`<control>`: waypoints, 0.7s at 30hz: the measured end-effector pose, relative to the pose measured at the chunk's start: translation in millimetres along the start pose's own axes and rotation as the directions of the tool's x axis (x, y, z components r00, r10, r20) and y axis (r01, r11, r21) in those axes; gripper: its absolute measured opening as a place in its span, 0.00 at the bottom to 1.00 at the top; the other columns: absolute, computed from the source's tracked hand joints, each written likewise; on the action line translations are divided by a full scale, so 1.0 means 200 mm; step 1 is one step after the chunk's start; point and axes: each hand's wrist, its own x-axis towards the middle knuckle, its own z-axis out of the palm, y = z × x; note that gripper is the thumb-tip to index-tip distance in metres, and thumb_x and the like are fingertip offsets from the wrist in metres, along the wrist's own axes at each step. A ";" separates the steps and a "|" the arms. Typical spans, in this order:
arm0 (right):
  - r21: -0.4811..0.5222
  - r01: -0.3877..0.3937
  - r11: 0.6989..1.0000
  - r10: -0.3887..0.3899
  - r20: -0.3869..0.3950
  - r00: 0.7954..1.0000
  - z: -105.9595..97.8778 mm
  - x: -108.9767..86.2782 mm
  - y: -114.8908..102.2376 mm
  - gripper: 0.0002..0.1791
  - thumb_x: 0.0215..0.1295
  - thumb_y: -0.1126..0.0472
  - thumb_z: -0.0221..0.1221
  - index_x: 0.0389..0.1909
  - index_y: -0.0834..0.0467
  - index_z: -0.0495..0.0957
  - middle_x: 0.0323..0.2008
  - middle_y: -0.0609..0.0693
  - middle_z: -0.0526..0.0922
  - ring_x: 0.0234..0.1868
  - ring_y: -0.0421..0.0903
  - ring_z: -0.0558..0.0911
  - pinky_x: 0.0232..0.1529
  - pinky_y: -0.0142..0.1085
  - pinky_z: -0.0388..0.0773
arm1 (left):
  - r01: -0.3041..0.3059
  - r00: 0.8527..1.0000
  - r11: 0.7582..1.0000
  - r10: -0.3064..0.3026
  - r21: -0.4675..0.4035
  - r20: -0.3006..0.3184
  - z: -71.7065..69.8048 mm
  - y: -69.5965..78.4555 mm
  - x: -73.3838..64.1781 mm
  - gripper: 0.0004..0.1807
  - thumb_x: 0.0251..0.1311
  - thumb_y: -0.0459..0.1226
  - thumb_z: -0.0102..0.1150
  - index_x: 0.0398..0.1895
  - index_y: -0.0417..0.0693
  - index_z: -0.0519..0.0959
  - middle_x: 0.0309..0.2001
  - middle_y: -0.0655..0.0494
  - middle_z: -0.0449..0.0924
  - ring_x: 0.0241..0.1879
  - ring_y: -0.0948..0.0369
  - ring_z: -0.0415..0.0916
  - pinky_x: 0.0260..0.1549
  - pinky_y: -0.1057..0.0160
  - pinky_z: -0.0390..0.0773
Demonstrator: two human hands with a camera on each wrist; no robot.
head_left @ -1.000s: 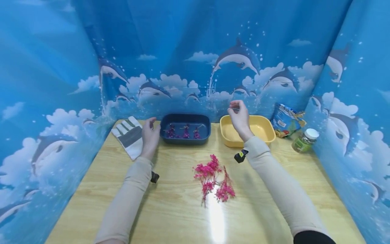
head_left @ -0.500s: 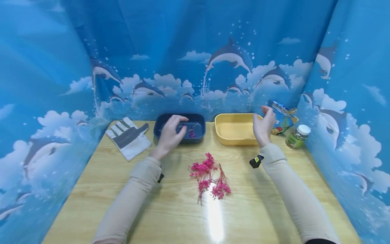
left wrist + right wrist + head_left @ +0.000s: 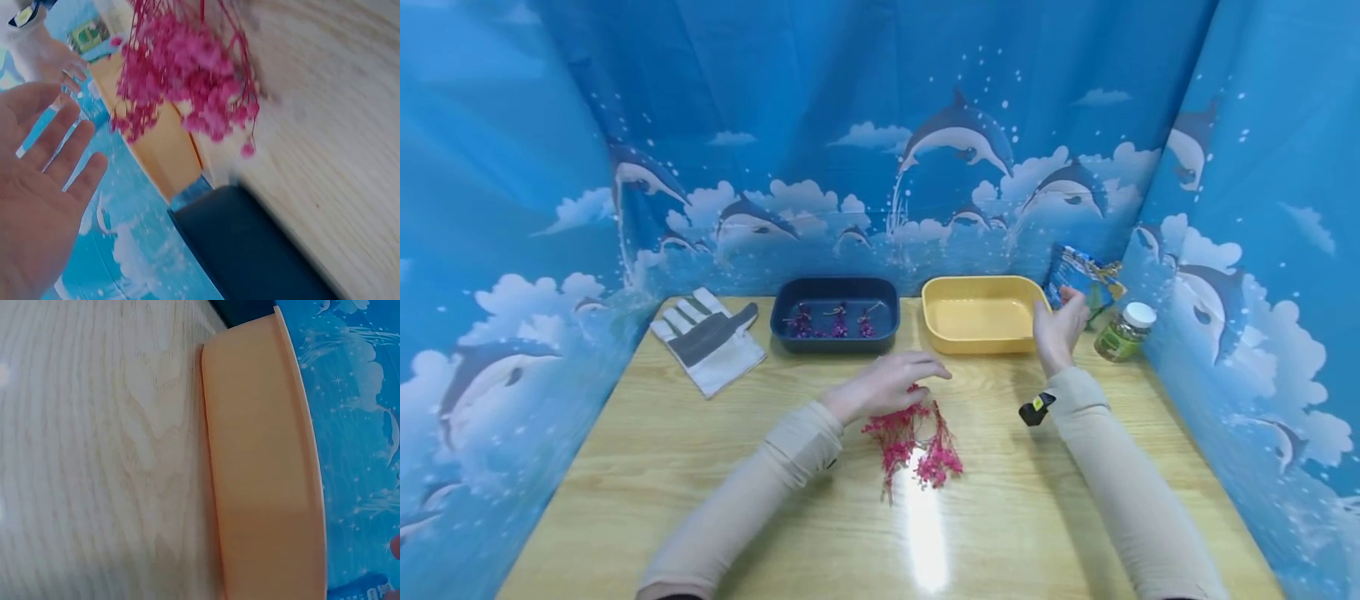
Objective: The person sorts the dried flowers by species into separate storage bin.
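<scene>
My left hand (image 3: pixel 887 385) hovers over the far end of the bright pink dried flower sprigs (image 3: pixel 936 462), hiding part of them. In the left wrist view its fingers (image 3: pixel 81 169) are spread beside the pink blossoms (image 3: pixel 187 75), with nothing held. My right hand (image 3: pixel 1058 329) is raised at the right end of the yellow box (image 3: pixel 977 346), its fingers loose and holding nothing. Only a sliver of that hand shows at the right edge of the right wrist view. The dark blue box (image 3: pixel 835 343) holds several small purple flower sprigs (image 3: pixel 840 323).
A white and grey work glove (image 3: pixel 711 342) lies at the back left of the wooden table (image 3: pixel 760 517). Behind and beside my right hand stand a blue snack packet (image 3: pixel 1071 271) and a white-lidded jar (image 3: pixel 1122 337). A dolphin-print curtain (image 3: pixel 820 125) encloses the back and sides.
My left hand has moved right from beside the glove, across the dark blue box, to the pink flowers. My right hand has shifted right from over the yellow box to its right end.
</scene>
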 end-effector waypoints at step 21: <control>0.240 -0.315 0.918 0.289 0.139 0.947 0.05 -0.02 0.13 0.38 0.71 0.68 0.48 0.80 0.59 0.50 0.81 0.62 0.52 0.79 0.51 0.58 0.80 0.38 0.61 | -0.130 0.952 0.942 0.031 0.310 0.306 0.19 0.15 0.07 0.23 0.65 0.32 0.66 0.59 0.66 0.83 0.59 0.65 0.86 0.64 0.60 0.81 0.77 0.45 0.70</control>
